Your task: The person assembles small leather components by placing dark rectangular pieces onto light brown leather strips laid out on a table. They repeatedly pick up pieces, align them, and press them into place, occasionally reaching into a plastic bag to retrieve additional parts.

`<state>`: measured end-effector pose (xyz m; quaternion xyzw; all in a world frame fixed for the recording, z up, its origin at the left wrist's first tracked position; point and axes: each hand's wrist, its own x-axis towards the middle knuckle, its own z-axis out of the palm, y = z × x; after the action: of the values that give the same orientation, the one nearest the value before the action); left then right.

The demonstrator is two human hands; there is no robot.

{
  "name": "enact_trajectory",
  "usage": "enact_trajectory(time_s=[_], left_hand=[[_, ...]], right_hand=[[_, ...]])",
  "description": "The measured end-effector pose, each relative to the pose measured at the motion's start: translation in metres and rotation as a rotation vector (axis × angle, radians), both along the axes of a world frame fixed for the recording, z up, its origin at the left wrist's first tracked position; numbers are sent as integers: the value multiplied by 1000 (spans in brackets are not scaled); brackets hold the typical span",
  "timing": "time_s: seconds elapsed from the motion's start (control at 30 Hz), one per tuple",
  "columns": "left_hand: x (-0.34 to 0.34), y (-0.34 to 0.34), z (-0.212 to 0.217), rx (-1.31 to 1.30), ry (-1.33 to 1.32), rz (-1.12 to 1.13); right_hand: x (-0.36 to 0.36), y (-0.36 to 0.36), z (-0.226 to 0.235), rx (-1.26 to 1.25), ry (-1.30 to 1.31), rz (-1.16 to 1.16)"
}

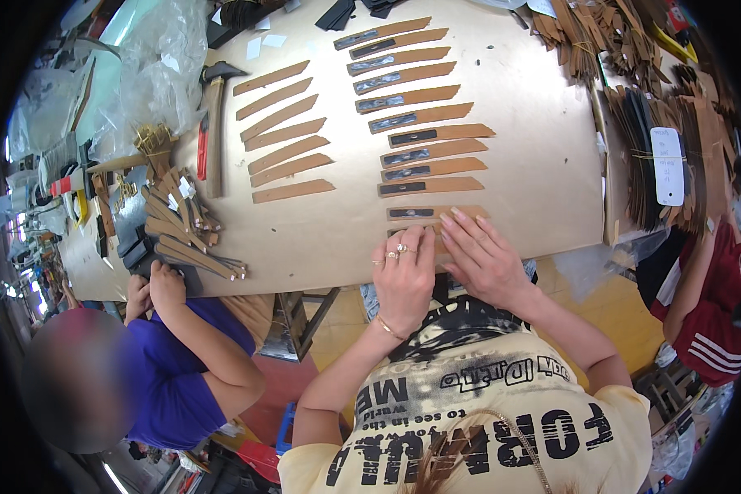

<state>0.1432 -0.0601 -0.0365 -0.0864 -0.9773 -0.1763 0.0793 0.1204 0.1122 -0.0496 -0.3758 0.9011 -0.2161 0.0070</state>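
My left hand (pixel 407 267), with rings on it, is at the near edge of the table. Its bent fingers press together on a brown leather strip (pixel 393 234), mostly hidden beneath them. Beside it, my right hand (pixel 486 262) has its fingers stretched out, lying over the right end of the strips. Just beyond my fingers lies another leather strip (pixel 457 212) with a dark inset piece at its left end. Farther away, a column of similar strips (pixel 461 165) runs up the table, each with a dark or shiny patch on its left part.
Left of these lies a column of plain brown strips (pixel 292 152). A hammer (pixel 214 123) and a red-handled tool (pixel 202 148) are beside bundled straps (pixel 177 218). Strip bundles (pixel 634 156) with a white tag (pixel 667 165) fill the right side. A co-worker in purple (pixel 181 370) works at left.
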Motion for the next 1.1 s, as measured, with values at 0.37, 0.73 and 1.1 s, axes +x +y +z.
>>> enact_trajectory(time_s=[0.37,0.73,1.1], left_hand=[[-6,-17,-4,504,7,314],[-12,-63,16,2064,-63,585],[-23,-18,9,644,-166,204]], right_hand=[[0,-1,1,1,9,-6],[-1,0,0,-2,7,5],[-1,-1,0,-20,-3,-16]])
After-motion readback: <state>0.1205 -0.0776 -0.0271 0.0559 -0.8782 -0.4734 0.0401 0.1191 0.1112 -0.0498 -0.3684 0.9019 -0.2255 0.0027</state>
